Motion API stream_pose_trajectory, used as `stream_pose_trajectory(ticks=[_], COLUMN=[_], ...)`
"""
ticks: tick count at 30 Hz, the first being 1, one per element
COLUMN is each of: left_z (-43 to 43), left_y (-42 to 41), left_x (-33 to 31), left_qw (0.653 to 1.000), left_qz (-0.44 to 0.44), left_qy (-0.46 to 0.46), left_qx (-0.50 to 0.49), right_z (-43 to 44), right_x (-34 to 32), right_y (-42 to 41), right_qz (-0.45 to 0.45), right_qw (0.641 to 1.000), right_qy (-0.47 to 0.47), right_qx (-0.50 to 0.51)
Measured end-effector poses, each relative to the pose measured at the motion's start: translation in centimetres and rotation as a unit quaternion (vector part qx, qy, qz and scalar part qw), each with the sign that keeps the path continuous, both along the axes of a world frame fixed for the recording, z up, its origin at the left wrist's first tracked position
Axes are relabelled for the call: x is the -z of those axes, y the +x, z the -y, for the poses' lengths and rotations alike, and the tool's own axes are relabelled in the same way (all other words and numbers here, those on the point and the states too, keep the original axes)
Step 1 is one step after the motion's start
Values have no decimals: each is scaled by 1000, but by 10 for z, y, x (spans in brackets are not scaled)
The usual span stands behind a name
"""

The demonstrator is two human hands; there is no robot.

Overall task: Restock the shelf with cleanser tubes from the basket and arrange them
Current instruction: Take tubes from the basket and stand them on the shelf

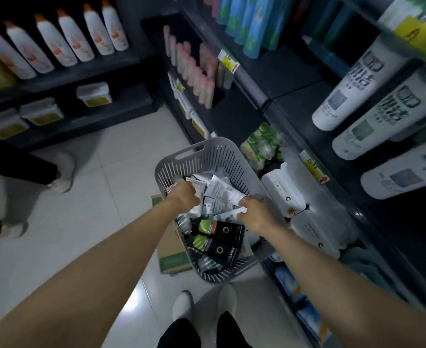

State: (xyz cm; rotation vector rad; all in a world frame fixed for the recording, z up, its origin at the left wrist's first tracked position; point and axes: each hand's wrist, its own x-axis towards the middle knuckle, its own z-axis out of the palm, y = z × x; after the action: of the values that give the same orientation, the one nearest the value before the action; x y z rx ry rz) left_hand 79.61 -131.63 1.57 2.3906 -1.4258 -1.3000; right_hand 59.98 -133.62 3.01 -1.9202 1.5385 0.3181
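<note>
A grey slotted basket (206, 156) stands on the floor in front of me, full of cleanser tubes. White tubes (219, 192) lie in its far half, black tubes with green caps (219, 237) in its near half. My left hand (183, 197) reaches into the basket and grips a white tube at the left. My right hand (254, 214) grips the end of another white tube at the right. On the dark shelf at the upper right lie large white tubes (372, 121) side by side.
Dark shelving runs along the right and back, with white bottles (56, 43), pink tubes (196, 71) and blue bottles (252, 23). White packs (284, 194) lie on the low shelf beside the basket. A cardboard box (169, 252) sits under the basket. Another person's legs and shoes (61, 177) are at the left.
</note>
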Motion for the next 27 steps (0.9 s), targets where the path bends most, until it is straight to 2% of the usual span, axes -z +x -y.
stream_pose_trajectory(ticks=[7,12,20,24,27], left_z=[10,19,25,27,26], left_y=[-13,-19,-20,-16,-12], left_x=[64,97,128,131,130], left_qw=[994,987,973,972,970], left_qz=[8,13,-10,-9,-43], left_qy=[51,74,55,48,46], left_qx=[-92,-142,-223,-229,-234], right_z=[22,31,39,38,37], right_x=[74,113,134,135,133], right_y=[-13,-12,-4,5,7], right_qz=[-36,-54,-155,-200,-215], right_qw=[999,997,975,959,954], right_qy=[35,36,3,-63,-68], right_qx=[6,-44,-162,-191,-198])
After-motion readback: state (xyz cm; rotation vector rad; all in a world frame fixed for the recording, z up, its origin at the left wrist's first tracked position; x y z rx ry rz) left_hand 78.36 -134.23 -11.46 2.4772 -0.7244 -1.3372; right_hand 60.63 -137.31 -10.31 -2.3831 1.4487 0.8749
